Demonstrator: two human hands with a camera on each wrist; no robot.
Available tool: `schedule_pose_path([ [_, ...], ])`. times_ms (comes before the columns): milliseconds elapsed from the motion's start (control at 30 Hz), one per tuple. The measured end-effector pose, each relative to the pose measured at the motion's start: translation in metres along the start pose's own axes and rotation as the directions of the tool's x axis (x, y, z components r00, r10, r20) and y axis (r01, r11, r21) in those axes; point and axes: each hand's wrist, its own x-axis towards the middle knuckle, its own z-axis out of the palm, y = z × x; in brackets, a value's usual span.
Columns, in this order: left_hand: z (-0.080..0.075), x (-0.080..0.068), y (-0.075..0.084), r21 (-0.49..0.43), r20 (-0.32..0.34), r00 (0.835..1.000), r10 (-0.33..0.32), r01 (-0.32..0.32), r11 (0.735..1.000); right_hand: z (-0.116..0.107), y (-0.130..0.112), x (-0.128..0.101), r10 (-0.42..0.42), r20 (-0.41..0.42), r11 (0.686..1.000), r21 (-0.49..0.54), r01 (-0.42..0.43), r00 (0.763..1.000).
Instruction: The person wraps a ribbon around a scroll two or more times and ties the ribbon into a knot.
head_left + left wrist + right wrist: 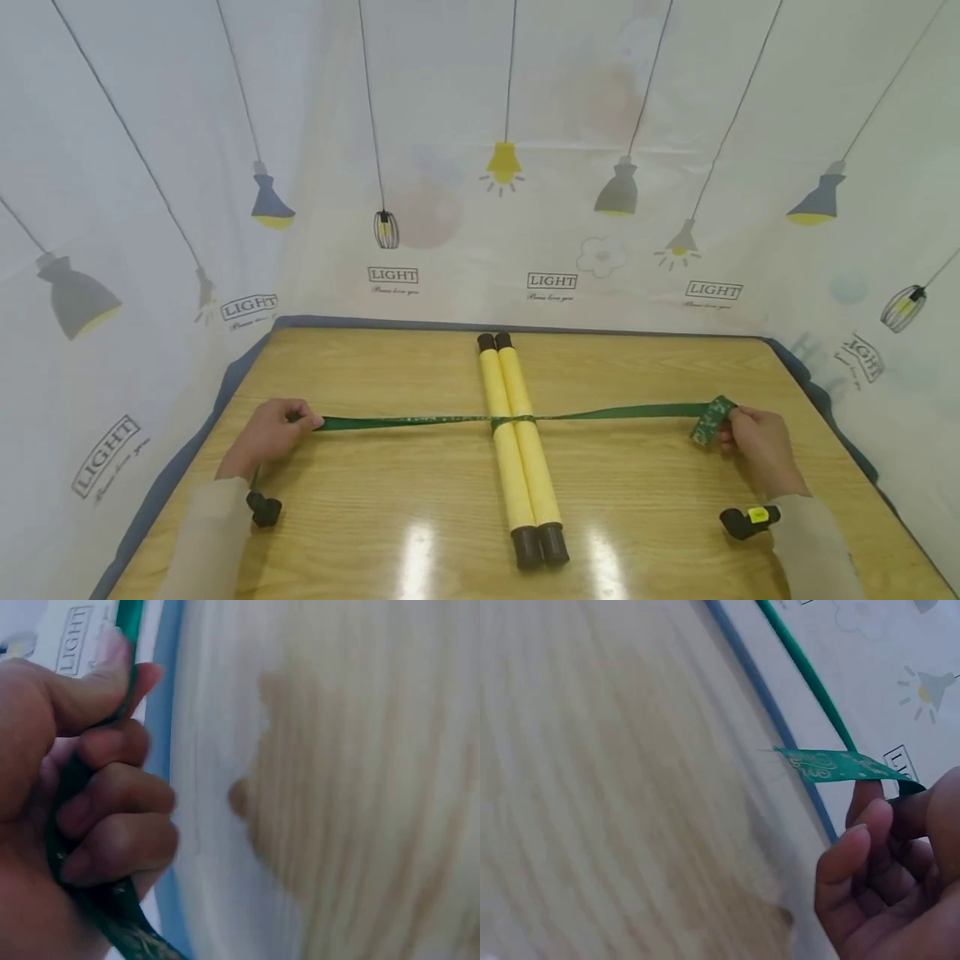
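Two smooth yellow rods (513, 471), cylindrical and fitted with dark brown end caps (527, 546), lie side by side on the wood-grained counter (352, 517), running from near its back edge toward its front edge. A flat green ribbon (630, 412) (pale printed motifs mark one face) wraps the pair near mid-length and extends toward the counter's left and right edges. The left hand (270, 433), near the left edge, grips the ribbon with fingers folded closely round it. The right hand (765, 446), near the right edge, pinches the ribbon, the other fingers loosely bent; a short tail projects beyond.
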Motion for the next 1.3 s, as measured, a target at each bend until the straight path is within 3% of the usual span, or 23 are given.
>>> schedule_pose_path([
  [133, -0.001, -0.004, 0.003, 0.045, -0.057, 0.998, -0.004, 0.006, 0.999, 0.001, -0.003, -0.002, -0.02, 0.045, 1.0, 0.016, 0.019, 0.999],
  [267, -0.004, -0.004, 0.007, 0.05, -0.061, 0.998, 0.014, -0.011, 0.999, -0.001, -0.005, 0.0, -0.025, 0.076, 0.999, 0.037, 0.023, 0.997],
  [400, -0.005, -0.001, 0.008, 0.046, -0.039, 0.998, 0.04, -0.038, 0.998, -0.008, -0.002, 0.008, 0.042, 0.082, 0.984, 0.171, -0.055, 0.996],
  [500, -0.002, 0.004, 0.007, 0.061, -0.024, 0.999, 0.048, -0.047, 0.997, -0.015, 0.002, 0.013, 0.088, 0.054, 0.977, 0.193, -0.097, 0.995],
  [700, 0.006, 0.01, 0.008, 0.101, 0.006, 0.998, 0.059, -0.06, 0.993, -0.028, 0.011, 0.015, 0.104, -0.017, 0.995, -0.003, -0.104, 0.994],
  [900, 0.002, 0.008, 0.019, 0.096, -0.003, 0.999, 0.044, -0.044, 0.994, -0.042, 0.016, 0.015, 0.067, -0.09, 0.974, -0.21, -0.085, 0.994],
  [1100, 0.002, 0.009, 0.041, 0.082, -0.071, 0.996, 0.046, -0.04, 0.996, -0.045, 0.009, 0.009, 0.002, -0.014, 0.945, -0.326, -0.006, 1.0],
  [1300, 0.015, 0.011, 0.069, 0.008, -0.038, 0.998, 0.056, -0.056, 0.998, -0.034, -0.006, 0.002, -0.056, 0.081, 0.926, -0.368, 0.082, 0.995],
])
